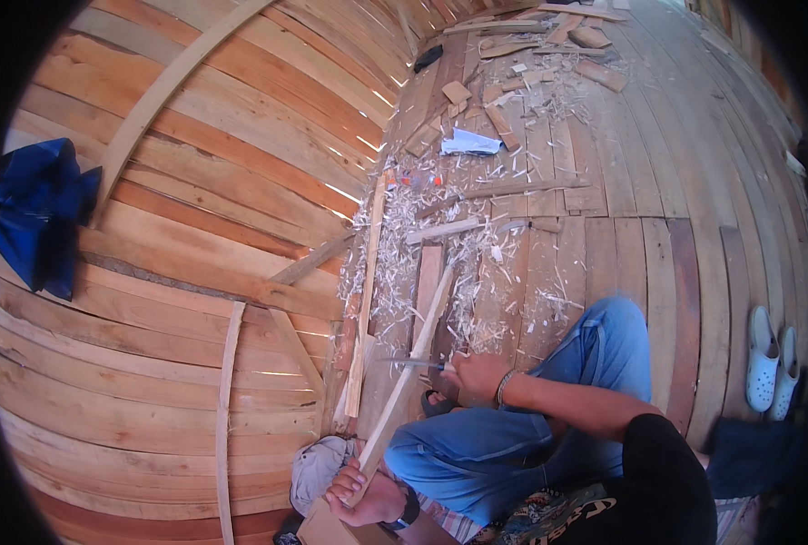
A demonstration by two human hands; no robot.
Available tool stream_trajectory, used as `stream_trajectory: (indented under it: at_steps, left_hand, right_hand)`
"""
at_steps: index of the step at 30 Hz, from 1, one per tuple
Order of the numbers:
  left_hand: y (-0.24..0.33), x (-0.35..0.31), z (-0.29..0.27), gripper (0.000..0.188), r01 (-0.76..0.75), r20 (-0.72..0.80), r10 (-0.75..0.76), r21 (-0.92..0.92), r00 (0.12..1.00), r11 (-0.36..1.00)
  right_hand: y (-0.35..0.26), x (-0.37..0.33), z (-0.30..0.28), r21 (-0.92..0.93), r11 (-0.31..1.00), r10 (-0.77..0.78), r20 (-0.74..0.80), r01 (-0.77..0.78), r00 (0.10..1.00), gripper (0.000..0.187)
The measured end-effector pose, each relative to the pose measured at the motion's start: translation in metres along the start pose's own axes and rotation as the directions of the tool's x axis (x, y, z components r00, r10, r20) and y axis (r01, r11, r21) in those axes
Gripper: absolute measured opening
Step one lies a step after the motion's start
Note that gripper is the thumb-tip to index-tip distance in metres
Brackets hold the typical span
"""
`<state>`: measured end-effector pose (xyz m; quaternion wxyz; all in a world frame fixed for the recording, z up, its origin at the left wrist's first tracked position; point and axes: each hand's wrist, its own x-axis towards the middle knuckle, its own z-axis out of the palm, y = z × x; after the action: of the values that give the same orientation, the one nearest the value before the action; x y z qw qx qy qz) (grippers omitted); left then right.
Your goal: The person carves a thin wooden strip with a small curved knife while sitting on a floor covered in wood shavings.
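Note:
My left hand [365, 499] is wrapped around the near end of a long, pale wooden stick [391, 411]. The stick slants away from me, its far end among the shavings on the floor. In my right hand [478, 375] is a knife [413, 363], its thin blade lying across the stick around mid-length; most of the handle is hidden by my fingers. My bent legs in blue jeans [477, 454] are just right of the stick. Under the stick's far part, a reddish board [429, 277] rests on the floor.
Pale wood shavings [390, 245] litter the plank floor, with several offcuts [513, 118] farther off. A long strip of wood [368, 300] lies left of the stick, beside the plank wall [150, 391]. A grey cap [320, 468] is near my left hand. White clogs [762, 363] stand at right.

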<state>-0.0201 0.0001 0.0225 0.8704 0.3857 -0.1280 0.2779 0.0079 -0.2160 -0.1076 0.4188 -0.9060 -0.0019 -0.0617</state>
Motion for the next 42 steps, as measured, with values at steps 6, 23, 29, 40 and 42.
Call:
stream_trajectory:
  at_steps: [6,23,29,40,42]
  left_hand:
    - [0.001,0.001,0.001,0.031,0.013,0.041,-0.012,-0.028,0.999,1.000]
    - [0.002,0.006,0.002,0.033,0.009,0.036,-0.011,0.039,0.999,0.999]
    - [0.008,0.010,-0.015,0.030,0.011,0.138,-0.014,0.020,0.990,1.000]
    - [0.014,0.004,-0.024,0.033,0.008,0.112,-0.011,0.028,0.994,1.000]
    - [0.004,0.000,-0.025,0.033,0.035,0.105,-0.034,-0.003,0.994,0.999]
  right_hand:
    - [0.017,-0.005,0.016,-0.059,0.993,0.107,0.066,-0.103,0.992,0.047]
    - [0.001,-0.008,0.000,0.031,1.000,-0.008,0.041,0.007,0.999,0.042]
    - [-0.001,-0.008,-0.020,-0.101,0.994,-0.040,0.102,0.051,0.994,0.041]
    - [-0.028,-0.013,-0.009,0.014,0.990,-0.139,-0.026,0.139,0.990,0.041]
    - [0.028,-0.008,0.018,0.007,0.999,-0.039,-0.022,0.039,0.999,0.042]
